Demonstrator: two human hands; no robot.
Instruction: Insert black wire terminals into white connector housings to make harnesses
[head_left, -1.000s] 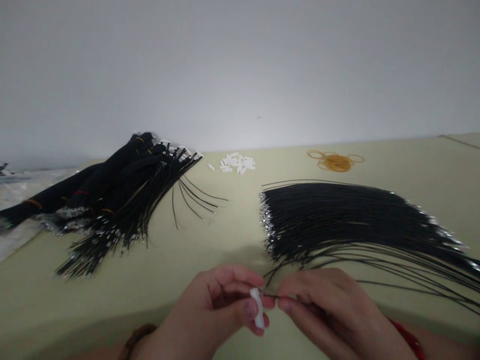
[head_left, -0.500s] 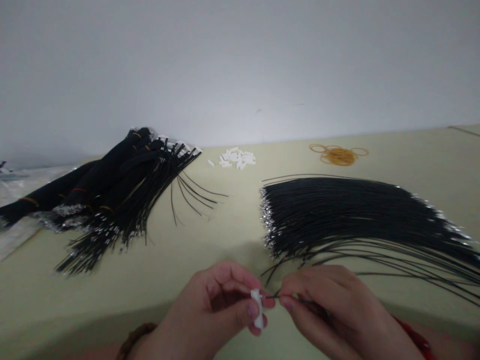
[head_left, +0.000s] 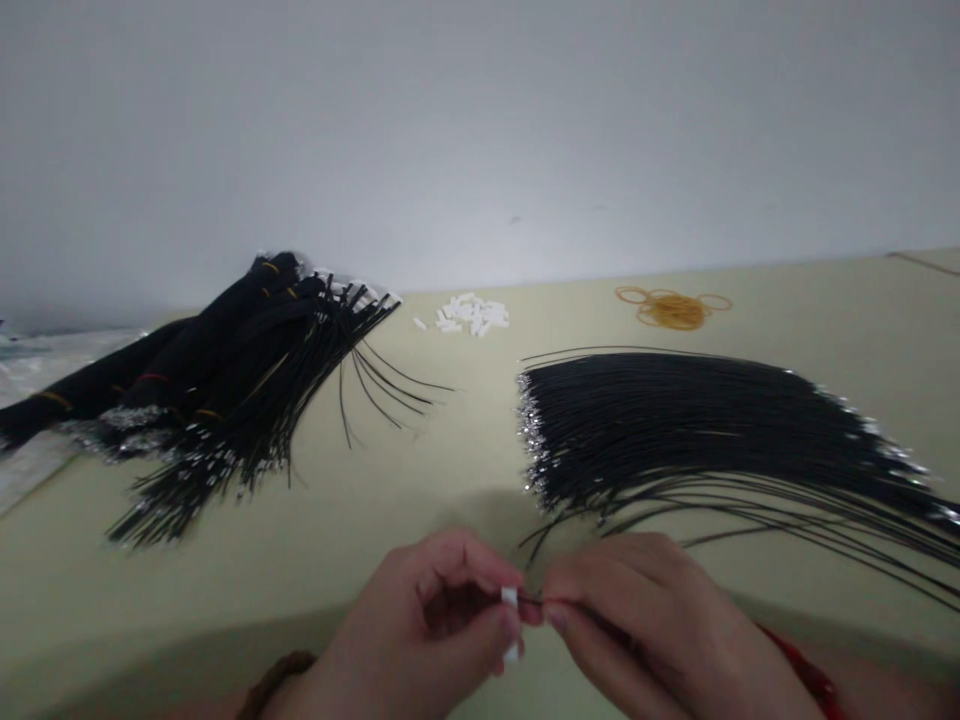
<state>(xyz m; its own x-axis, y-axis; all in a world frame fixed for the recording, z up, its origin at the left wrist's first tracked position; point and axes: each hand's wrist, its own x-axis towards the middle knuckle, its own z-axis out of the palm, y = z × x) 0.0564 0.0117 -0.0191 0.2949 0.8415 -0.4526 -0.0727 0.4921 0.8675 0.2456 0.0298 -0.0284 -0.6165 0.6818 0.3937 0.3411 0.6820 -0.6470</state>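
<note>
Between the thumb and fingers of my left hand (head_left: pixel 442 630) is a small white plastic connector housing (head_left: pixel 510 597), held upright and partly covered by the thumb. My right hand (head_left: pixel 652 620) pinches a thin black wire (head_left: pixel 530 600) close to its end. That end meets the right side of the housing near its top; how deep it sits, I cannot tell. Just beyond my right hand lies a wide spread of black wires (head_left: pixel 675 420) with silvery metal terminals at both ends.
At the back lie a small pile of white housings (head_left: pixel 476 314) and a heap of yellow rubber bands (head_left: pixel 675 310). Bundles of black wires (head_left: pixel 225 350), tied with bands, rest at the left on clear plastic bags (head_left: pixel 45 460). A pale wall (head_left: pixel 480 140) rises behind the table.
My right hand has moved slightly left, closer to the housing, and the gap between its fingertips and the housing is smaller. My left thumb covers more of the housing.
</note>
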